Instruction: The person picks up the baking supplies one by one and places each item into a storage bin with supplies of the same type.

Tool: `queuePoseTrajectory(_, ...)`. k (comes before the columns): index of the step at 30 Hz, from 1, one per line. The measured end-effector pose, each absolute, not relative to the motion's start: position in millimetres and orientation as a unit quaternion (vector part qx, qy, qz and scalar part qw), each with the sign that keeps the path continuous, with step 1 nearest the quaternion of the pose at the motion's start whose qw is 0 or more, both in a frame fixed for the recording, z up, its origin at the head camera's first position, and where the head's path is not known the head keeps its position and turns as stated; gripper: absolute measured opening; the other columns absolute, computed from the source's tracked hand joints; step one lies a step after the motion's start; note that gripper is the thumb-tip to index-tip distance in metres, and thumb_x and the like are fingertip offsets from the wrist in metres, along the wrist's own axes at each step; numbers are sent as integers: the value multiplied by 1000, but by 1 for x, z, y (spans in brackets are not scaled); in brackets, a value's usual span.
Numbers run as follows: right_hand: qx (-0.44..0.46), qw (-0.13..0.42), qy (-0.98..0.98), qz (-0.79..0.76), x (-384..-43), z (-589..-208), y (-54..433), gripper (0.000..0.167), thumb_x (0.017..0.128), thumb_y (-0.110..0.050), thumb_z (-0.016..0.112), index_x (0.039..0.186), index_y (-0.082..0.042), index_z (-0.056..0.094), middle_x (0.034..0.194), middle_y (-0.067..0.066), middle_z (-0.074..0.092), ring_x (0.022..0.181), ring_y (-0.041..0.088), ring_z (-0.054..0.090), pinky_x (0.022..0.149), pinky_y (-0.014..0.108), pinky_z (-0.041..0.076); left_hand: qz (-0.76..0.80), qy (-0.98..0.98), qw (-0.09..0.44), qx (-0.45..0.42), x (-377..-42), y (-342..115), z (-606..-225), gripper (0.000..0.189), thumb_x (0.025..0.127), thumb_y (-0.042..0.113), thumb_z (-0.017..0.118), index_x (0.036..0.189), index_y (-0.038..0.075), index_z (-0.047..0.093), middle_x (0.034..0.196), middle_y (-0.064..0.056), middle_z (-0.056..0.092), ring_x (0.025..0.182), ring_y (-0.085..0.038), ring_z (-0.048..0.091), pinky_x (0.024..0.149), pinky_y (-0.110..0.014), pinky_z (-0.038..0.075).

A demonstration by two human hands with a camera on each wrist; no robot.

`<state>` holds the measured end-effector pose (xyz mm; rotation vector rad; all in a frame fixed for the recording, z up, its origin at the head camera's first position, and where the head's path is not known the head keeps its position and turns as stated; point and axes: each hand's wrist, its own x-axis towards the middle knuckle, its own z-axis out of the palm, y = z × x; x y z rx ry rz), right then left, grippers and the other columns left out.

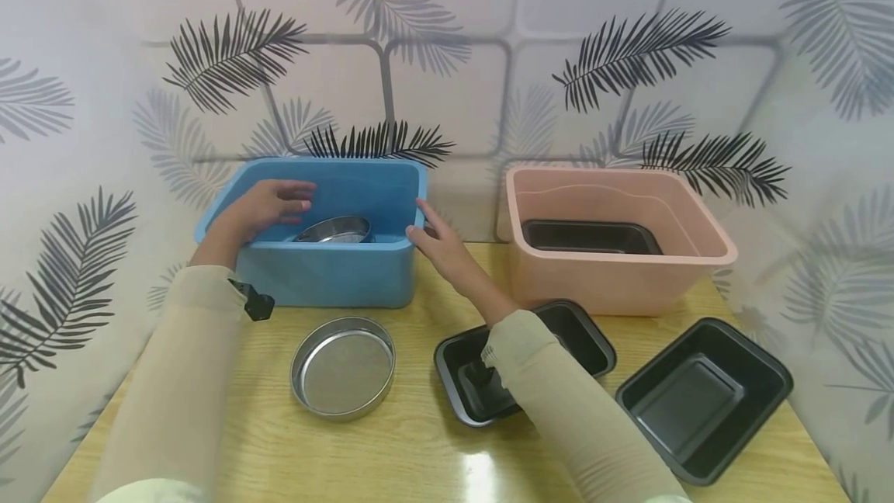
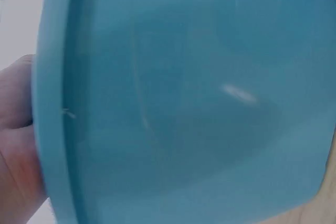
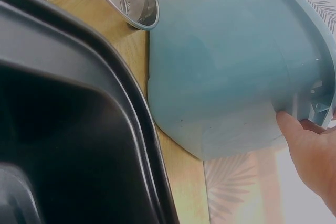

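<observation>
A blue plastic bin (image 1: 328, 274) stands at the back left, with a round metal cake pan (image 1: 342, 228) tilted inside it. My left hand (image 1: 268, 206) hovers over the bin's left part, fingers loosely extended and apart from the pan. In the left wrist view the bin's wall (image 2: 199, 103) hides most of that hand. At the bin's right rim my right hand (image 1: 447, 247) touches near the front corner, thumb and index finger spread and fairly straight. Its thumb lies against the outer wall in the right wrist view; its other fingers are mostly hidden.
Another round cake pan (image 1: 342, 367) lies on the wooden table (image 1: 391, 460) before the blue bin. A dark loaf pan (image 1: 457, 383) sits partly under my right forearm, another dark pan (image 1: 705, 398) at the right. The pink bin (image 1: 594, 282) holds a dark pan (image 1: 590, 236).
</observation>
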<state>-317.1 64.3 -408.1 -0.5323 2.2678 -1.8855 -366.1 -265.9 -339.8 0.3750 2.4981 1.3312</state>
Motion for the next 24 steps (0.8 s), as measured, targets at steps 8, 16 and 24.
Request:
queuePoseTrajectory(8, -174, 59, 758, -626, -315, -406, 65, 66, 104, -37, 52, 162, -25, 22, 168, 3, 23, 148, 30, 35, 119, 48, 37, 472, 860, 110, 161, -339, -258, -319, 52, 107, 14, 50, 156, 6, 35, 159, -21, 37, 140, -40, 46, 113, -47, 44)
queuePoseTrajectory(16, -172, 53, 763, -621, -314, -406, 65, 67, 105, -34, 52, 163, -21, 21, 167, 5, 24, 148, 31, 36, 119, 49, 37, 484, 855, 77, 167, -309, -254, -317, 58, 105, 27, 57, 158, 23, 34, 157, -8, 44, 129, -29, 59, 116, -49, 40)
queuePoseTrajectory(24, -177, 56, 759, -624, -316, -407, 64, 66, 105, -36, 52, 162, -25, 22, 168, 6, 23, 149, 32, 34, 119, 49, 36, 490, 854, 57, 167, -273, -251, -327, 55, 101, 34, 62, 153, 26, 44, 152, -1, 52, 117, -8, 65, 113, -31, 42)
